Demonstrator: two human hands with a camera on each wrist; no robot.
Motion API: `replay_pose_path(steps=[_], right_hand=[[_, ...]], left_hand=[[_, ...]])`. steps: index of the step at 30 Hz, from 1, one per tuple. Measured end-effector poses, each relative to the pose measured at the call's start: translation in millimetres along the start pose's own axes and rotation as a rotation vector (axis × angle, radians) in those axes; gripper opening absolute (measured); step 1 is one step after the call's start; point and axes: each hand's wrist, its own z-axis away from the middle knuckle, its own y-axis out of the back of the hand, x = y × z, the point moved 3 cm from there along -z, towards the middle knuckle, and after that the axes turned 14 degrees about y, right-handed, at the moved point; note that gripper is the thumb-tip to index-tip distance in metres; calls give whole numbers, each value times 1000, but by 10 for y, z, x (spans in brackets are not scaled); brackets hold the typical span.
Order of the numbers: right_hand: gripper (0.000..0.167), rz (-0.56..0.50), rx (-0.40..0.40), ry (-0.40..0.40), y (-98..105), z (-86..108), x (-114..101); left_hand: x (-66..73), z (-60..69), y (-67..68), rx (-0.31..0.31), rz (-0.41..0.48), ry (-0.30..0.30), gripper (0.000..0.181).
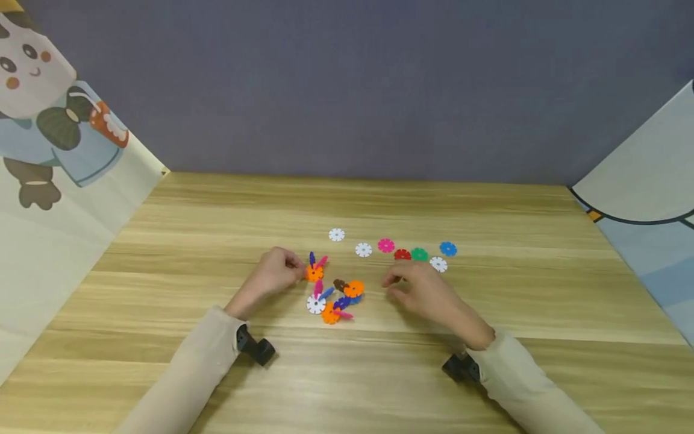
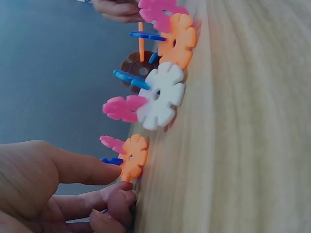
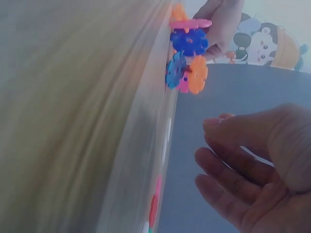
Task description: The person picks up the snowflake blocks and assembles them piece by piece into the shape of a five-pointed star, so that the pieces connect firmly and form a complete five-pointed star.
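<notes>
Nearest the person, the bunch of joined discs (image 1: 341, 303) could come apart or tip if a hand bumps it, because some discs look stuck in only by a thin edge. A bit farther off, the orange disc (image 1: 314, 273) could twist out of the left hand (image 1: 273, 274), since just the fingertips have it, and only by its side. Pushing hard on the pink disc (image 1: 322, 261) or dark blue disc (image 1: 311, 259) standing up from it might make them pop out.

The bunch is at 4 o'clock from the left hand and 9 o'clock from the right hand (image 1: 425, 292). The orange disc is at 3 o'clock from the left hand, pinched at its near side, and a small gap shows between it and the bunch in the left wrist view. The right hand has nothing in it; its fingers bend softly, with space by the thumb. Farther away lie loose flat discs: the red disc (image 1: 402, 255) at 11 o'clock from the right hand, the green disc (image 1: 419, 254) near 12, the blue disc (image 1: 448, 249) at 1.
</notes>
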Motion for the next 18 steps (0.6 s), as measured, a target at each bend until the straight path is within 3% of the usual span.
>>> replay_pose_path(steps=[4, 9, 18], right_hand=[[12, -4, 30, -11, 52, 65, 59], [14, -8, 52, -46, 143, 150, 182], [15, 19, 57, -112, 273, 227, 378]], left_hand=[[13, -12, 39, -10, -19, -24, 17], [52, -38, 97, 22, 1, -69, 15], [186, -149, 186, 141, 20, -172, 21]])
